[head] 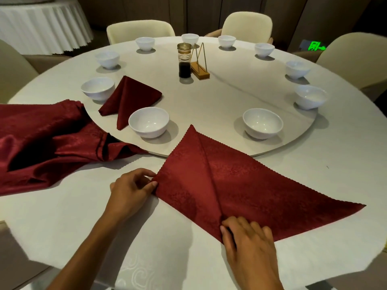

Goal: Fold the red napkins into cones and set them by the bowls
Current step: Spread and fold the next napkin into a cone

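Nearest you on the worktop [62, 216], your right hand [249, 245] is pinching the red napkin [240, 181] at its bottom fold, fingers curled; your left hand [132, 191] is pinching its left corner. Beyond, a folded napkin [129, 97] is lying between two bowls [148, 124].

dark red damask napkins [240, 185], plain white bowls [148, 122], white tablecloth [83, 216] with faint swirls, cream chairs [140, 30]
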The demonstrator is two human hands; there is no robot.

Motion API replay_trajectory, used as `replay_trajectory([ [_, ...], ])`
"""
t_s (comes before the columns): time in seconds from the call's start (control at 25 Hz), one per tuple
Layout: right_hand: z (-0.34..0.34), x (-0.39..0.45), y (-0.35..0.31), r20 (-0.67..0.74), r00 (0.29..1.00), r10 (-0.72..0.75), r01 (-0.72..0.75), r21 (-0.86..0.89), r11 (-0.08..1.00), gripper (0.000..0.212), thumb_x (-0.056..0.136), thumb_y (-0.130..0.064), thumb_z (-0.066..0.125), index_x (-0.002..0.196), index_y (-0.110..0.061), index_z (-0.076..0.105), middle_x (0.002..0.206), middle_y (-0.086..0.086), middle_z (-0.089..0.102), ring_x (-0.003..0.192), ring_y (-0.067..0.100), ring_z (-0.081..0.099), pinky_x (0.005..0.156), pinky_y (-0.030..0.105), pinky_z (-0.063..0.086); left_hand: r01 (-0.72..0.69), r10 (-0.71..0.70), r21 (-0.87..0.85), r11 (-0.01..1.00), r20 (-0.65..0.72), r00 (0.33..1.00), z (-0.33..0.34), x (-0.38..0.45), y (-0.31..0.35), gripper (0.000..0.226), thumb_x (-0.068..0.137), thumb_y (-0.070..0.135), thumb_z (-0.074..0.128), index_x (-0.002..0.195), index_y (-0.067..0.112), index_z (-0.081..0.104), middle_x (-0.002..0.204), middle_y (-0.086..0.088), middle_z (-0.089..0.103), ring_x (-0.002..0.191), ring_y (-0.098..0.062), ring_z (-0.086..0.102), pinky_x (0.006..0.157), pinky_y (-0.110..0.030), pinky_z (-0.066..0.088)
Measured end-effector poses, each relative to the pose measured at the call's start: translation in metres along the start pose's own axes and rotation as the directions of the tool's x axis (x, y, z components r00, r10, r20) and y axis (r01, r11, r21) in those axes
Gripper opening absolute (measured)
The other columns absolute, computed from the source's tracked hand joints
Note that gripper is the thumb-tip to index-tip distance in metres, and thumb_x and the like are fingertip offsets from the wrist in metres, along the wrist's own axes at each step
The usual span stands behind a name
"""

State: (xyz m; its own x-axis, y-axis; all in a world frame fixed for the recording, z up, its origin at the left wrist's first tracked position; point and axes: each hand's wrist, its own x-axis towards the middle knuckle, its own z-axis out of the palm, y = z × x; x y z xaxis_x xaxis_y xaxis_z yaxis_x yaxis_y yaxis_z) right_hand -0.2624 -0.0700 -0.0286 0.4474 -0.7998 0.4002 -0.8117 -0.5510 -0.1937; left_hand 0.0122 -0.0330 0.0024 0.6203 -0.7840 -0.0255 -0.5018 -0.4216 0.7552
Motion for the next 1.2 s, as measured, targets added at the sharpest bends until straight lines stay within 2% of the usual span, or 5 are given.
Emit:
replay_trajectory([
  [0.4,0.005,-0.007,0.016,-0.141,0.980,-0.142,0.143,-0.001,0.990,0.033,0.081,-0.038,0.051,0.087,-0.026,0.081,0.060,-0.001,0.056,0.049,0.027,0.051,0.049,0.037,0.041,-0.206,0.290,0.341,0.917,-0.216,0.932,0.008,-0.029,0.032,0.021,0.092,0.025,0.056,0.100,0.017,0.073,0.098,-0.005,0.070,0.098,-0.031,0.061,0.088,-0.041,0.038],
  [0.52,0.005,-0.010,0.018,-0.113,0.985,-0.132,0.134,0.013,0.991,0.034,0.079,-0.039,0.050,0.088,-0.026,0.081,0.062,-0.002,0.056,0.051,0.027,0.051,0.058,0.035,0.032,-0.608,0.598,0.245,0.755,0.125,0.792,0.057,-0.103,0.051,0.036,0.100,0.029,0.031,0.110,0.017,0.063,0.103,-0.002,0.074,0.099,-0.023,0.069,0.092,-0.039,0.042],
  [0.64,0.003,-0.010,0.021,-0.068,0.988,-0.138,0.140,0.017,0.990,0.036,0.081,-0.040,0.048,0.093,-0.027,0.080,0.064,-0.003,0.058,0.053,0.028,0.053,0.058,0.037,0.037,-0.628,0.412,0.376,0.681,0.512,0.753,0.066,-0.117,0.033,0.056,0.100,0.049,0.020,0.141,0.024,0.050,0.143,0.005,0.053,0.132,-0.014,0.050,0.108,-0.044,0.027],
  [0.8,0.002,-0.009,0.015,-0.099,0.988,-0.118,0.122,0.037,0.992,0.035,0.083,-0.039,0.050,0.090,-0.024,0.081,0.061,-0.001,0.057,0.053,0.029,0.053,0.051,0.041,0.040,-0.373,0.229,0.680,0.631,0.296,0.927,0.005,-0.045,-0.001,0.089,0.070,0.068,-0.028,0.148,0.028,-0.016,0.158,0.005,-0.021,0.149,-0.018,-0.014,0.119,-0.045,-0.008],
  [1.2,0.004,-0.016,0.020,-0.101,0.974,-0.205,0.197,-0.081,0.977,0.038,0.080,-0.033,0.048,0.095,-0.020,0.080,0.068,0.004,0.063,0.053,0.031,0.053,0.051,0.039,0.041,-0.408,0.249,0.556,0.724,0.342,0.906,0.035,-0.081,-0.007,0.074,0.092,0.072,-0.003,0.154,0.031,-0.013,0.158,0.017,-0.024,0.142,-0.001,-0.029,0.119,-0.046,-0.013],
])
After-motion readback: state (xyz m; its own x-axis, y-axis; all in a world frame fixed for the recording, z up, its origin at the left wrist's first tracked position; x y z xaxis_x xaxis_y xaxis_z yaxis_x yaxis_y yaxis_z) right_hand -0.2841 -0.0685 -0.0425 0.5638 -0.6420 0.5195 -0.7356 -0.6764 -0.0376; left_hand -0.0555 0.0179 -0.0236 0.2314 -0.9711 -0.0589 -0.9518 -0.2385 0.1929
